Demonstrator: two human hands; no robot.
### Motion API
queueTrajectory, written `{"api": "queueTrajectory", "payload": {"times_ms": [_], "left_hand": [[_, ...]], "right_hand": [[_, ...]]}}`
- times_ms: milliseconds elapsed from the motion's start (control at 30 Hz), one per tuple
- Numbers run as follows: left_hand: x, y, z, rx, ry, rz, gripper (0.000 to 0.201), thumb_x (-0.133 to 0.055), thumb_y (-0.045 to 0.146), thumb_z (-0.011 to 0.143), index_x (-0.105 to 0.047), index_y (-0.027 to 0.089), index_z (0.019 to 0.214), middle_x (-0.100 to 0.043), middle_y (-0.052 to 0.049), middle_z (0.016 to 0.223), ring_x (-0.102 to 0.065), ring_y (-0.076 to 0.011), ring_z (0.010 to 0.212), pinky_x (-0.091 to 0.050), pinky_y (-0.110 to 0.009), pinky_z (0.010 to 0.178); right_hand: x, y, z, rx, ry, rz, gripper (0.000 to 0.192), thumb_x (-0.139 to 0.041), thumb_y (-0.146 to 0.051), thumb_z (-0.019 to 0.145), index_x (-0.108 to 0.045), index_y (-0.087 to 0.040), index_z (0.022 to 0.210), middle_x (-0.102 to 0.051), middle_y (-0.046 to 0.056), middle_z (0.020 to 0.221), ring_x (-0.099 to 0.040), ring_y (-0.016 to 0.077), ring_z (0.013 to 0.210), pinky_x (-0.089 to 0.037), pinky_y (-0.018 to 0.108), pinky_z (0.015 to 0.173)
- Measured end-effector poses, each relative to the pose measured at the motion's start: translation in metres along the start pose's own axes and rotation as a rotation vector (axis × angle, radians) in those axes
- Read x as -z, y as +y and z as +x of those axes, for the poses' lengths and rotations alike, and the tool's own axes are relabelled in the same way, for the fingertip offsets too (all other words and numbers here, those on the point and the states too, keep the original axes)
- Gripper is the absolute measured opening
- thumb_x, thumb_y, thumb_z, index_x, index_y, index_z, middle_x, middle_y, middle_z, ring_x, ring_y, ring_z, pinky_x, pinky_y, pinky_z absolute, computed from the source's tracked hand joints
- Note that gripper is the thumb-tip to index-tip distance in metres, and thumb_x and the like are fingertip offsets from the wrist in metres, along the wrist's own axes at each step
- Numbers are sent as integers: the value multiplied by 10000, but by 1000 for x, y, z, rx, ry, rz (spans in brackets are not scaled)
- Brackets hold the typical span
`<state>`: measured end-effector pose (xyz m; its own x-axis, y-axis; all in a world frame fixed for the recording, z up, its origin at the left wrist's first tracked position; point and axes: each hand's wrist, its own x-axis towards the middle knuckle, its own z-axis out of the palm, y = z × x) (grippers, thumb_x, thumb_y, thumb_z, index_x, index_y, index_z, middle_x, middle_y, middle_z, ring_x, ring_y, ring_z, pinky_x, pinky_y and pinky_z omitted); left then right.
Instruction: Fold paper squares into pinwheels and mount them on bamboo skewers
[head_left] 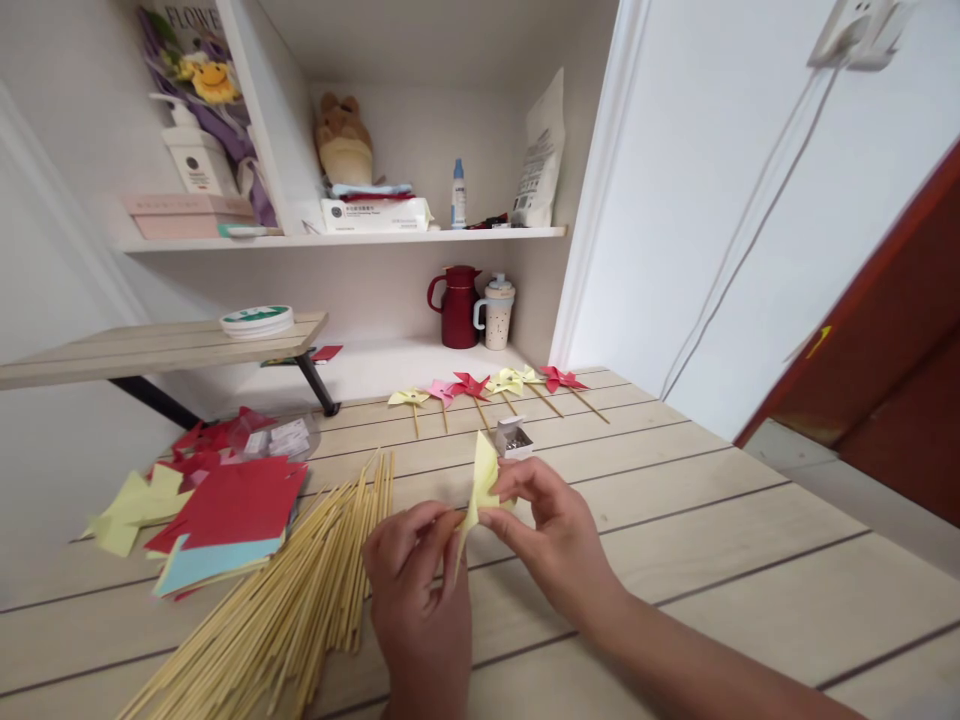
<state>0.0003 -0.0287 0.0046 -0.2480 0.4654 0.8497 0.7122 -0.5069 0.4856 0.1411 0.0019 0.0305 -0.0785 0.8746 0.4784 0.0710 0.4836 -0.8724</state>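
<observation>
A pale yellow paper pinwheel (485, 470) stands on edge between my two hands above the table. My left hand (420, 560) is closed on its lower left side, thumb and fingers pinching the paper. From the right, my right hand (551, 525) pinches the folded paper between thumb and forefinger. Part of the pinwheel is hidden behind my fingers. Just behind it stands a small open white box (514, 436) holding small metal pieces, too small to name. Left of my left hand lies a heap of thin wooden sticks (300, 590).
Several finished pinwheels on sticks (471, 386) lie along the table's back. Stacked coloured paper (232, 505) and yellow cut pieces (139, 505) lie at the left, near a low wooden riser (172, 340). A red jug (459, 310) and a cup (496, 315) stand under the shelf (352, 238).
</observation>
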Motion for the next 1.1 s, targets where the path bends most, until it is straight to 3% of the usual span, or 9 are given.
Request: {"api": "queueTrajectory", "payload": {"times_ms": [167, 267, 333, 433, 533, 700, 833, 1100], "left_hand": [[0, 2, 1, -19, 5, 6, 153, -677, 165, 832, -742, 269, 923, -692, -20, 896, -614, -193, 856, -480, -332, 783], [1, 2, 3, -90, 11, 29, 157, -678, 147, 831, -722, 256, 936, -688, -23, 898, -606, -190, 859, -464, -337, 806], [3, 2, 5, -158, 3, 54, 158, -667, 135, 837, -706, 245, 942, -693, -22, 893, -611, -184, 845, -449, -350, 835], [8, 4, 8, -262, -23, 100, 176, -626, 94, 853, -682, 232, 946, -709, -9, 891, -634, -159, 801, -418, -366, 891], [12, 8, 11, -321, -37, 134, 202, -590, 53, 863, -673, 213, 956, -723, -4, 888, -651, -131, 762, -394, -368, 917], [17, 14, 15, -364, -40, 145, 189, -558, 57, 887, -685, 188, 935, -732, -6, 854, -658, -115, 736, -373, -368, 922], [18, 15, 16, -379, -35, 148, 168, -560, 71, 898, -680, 185, 928, -731, 0, 845, -655, -107, 728, -378, -361, 914], [18, 13, 14, -360, -68, 134, 186, -575, 59, 881, -678, 189, 966, -707, -11, 876, -643, -114, 775, -360, -365, 941]], "right_hand": [[-2, 0, -1, -2, 38, 79, 504, -752, -244, 787, -475, -296, 1204, -638, -44, 716, -651, 205, 920, -419, 432, 1022], [-1, 0, 0, -5, 7, 116, 716, -746, -257, 793, -388, -310, 1411, -632, -44, 725, -645, 204, 963, -390, 442, 1072], [1, 2, 1, -41, -19, 125, 638, -744, -289, 795, -485, -307, 1378, -665, -11, 802, -647, 209, 929, -459, 420, 995], [4, 5, 0, -25, -38, 102, 304, -748, -323, 790, -707, -264, 1086, -698, 56, 996, -639, 238, 975, -516, 383, 892], [6, 4, 0, 44, -64, 113, 130, -730, -304, 812, -741, -258, 934, -704, 53, 1010, -638, 234, 986, -522, 352, 876], [8, 1, 0, 72, -77, 106, 18, -723, -264, 818, -719, -254, 833, -681, 33, 930, -625, 217, 1004, -509, 301, 880], [9, 2, -1, 81, -97, 77, 59, -706, -259, 831, -686, -235, 781, -636, 25, 873, -618, 207, 987, -484, 306, 931], [8, 0, -1, 149, -54, 62, 15, -718, -245, 824, -706, -246, 815, -672, 34, 905, -628, 215, 1037, -520, 283, 880]]}}
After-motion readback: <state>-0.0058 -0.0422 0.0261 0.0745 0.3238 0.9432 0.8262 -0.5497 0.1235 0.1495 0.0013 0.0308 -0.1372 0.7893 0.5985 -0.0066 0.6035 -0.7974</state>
